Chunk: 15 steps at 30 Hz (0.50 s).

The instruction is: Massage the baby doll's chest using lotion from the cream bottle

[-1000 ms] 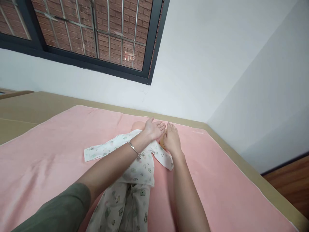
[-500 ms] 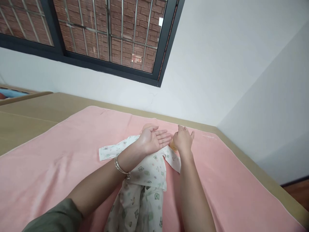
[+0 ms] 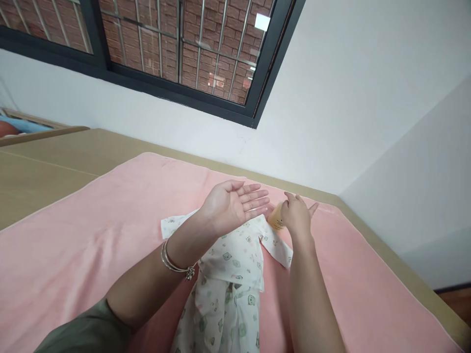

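My left hand [image 3: 235, 206] is palm up with the fingers stretched out and nothing on it. It hovers over the upper part of a small white printed long-sleeved top [image 3: 235, 255]. Matching trousers [image 3: 224, 314] stretch below the top toward me. To the right of my left fingertips is a yellow bottle [image 3: 276, 218] with small dark print. My right hand [image 3: 297, 213] is right beside the bottle and overlaps its right side, fingers spread. Whether it touches the bottle cannot be made out. The collar area is hidden behind my left hand.
A pink sheet [image 3: 121, 211] lies under the clothes on a tan padded surface [image 3: 55, 162]. Beyond it rises a white wall [image 3: 312, 122] with a dark-framed barred window [image 3: 176, 88]. Something blue [image 3: 31, 126] is partly visible at the far left.
The view has shifted, moving the clothes rightward in the picture. More of the yellow bottle now shows beside my right hand, whose fingers are spread wider. My left palm stays turned up.
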Available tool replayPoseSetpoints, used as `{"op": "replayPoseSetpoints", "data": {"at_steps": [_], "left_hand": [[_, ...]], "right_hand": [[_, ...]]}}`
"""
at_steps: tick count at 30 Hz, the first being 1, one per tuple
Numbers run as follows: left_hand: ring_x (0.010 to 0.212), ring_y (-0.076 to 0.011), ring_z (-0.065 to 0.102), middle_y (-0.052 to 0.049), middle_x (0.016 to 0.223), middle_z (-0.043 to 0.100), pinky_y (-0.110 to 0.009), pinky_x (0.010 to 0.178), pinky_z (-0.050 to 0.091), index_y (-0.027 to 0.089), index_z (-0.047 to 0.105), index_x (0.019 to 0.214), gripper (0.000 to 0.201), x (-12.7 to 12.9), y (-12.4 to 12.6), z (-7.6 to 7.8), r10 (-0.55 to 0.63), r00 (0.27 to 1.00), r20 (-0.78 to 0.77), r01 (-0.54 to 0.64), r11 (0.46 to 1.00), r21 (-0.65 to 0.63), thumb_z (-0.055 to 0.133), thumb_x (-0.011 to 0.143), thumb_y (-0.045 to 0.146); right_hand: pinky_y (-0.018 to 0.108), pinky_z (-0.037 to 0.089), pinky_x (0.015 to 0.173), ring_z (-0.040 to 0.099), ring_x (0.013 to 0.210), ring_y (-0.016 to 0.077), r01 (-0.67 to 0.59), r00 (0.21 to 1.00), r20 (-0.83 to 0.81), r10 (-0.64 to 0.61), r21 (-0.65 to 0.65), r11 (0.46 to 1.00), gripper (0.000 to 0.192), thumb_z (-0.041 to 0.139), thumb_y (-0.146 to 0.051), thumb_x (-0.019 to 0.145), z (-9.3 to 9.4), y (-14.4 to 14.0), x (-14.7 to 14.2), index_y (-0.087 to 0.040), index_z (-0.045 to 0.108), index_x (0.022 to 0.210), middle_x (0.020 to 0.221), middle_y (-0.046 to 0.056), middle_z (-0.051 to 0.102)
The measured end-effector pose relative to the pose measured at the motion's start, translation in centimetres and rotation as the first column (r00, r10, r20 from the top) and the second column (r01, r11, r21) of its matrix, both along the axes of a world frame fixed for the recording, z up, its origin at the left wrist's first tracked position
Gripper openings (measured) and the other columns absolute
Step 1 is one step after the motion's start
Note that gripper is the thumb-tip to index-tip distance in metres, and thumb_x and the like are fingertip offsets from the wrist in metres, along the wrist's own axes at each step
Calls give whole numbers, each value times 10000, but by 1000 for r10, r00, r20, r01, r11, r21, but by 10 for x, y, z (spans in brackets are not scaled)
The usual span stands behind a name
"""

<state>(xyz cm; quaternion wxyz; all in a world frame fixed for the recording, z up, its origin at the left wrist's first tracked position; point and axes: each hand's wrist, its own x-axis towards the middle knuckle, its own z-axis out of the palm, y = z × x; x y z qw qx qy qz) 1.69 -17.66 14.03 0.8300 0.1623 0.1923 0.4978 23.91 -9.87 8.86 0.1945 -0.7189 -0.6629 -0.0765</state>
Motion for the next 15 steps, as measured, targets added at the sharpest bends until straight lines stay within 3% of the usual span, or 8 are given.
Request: {"op": "replayPoseSetpoints", "data": {"at_steps": [4,8,11,15], "left_hand": [[1158,-285,681,-216,1295,659,-433,1028,514,89,517,1348,464,1,0,-2,-12,1000,5,12,1000,-12,496,908,234],[1147,-284,686,-203,1275,670,-430,1015,521,92,523,1331,458,5,2,-5,-20,1000,-20,20,999,-31,505,892,223],[1144,-287,686,-205,1268,670,-419,1003,528,84,535,1313,453,8,1,-6,-5,999,-45,3,999,-43,512,879,215],[1120,-292,693,-207,1266,664,-419,981,542,77,550,1295,442,11,-1,-7,19,998,-68,-22,999,-44,510,874,209]], "right_hand": [[644,-6,1211,417,1421,254,-10,998,61,11,-18,1000,548,239,-127,956,-1,-3,0,-107,509,1431,1361,160,624],[705,27,1186,308,1488,280,-46,998,38,48,-47,998,536,241,-171,978,-1,-6,-1,-142,474,1460,1522,142,487],[728,23,1175,309,1492,301,-87,995,-59,85,-38,995,544,269,-238,992,4,-11,-1,-152,406,1511,1569,155,421],[718,25,1188,370,1470,315,-159,953,-240,183,117,980,590,331,-305,988,22,-35,-12,-167,324,1562,1605,164,354]]}}
